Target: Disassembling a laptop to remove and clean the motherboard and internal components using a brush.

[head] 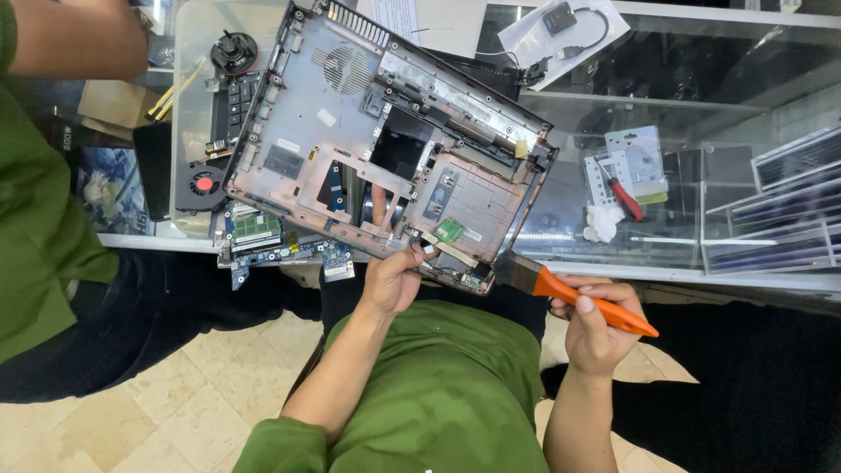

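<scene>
My left hand (394, 278) grips the near edge of an opened laptop base shell (350, 114), holding it tilted over the glass counter; a fingertip shows through a cut-out in the shell. The shell is pinkish-grey inside, with a fan grille and a small green card near my fingers. My right hand (596, 326) holds a paintbrush (561, 291) with an orange handle, its dark bristles at the shell's near right corner.
A green circuit board (263, 238) and a black fan with a red hub (203, 186) lie on the glass counter (666, 250) at left. A red-handled screwdriver (625, 199) lies to the right. Another person in green stands at left (39, 219).
</scene>
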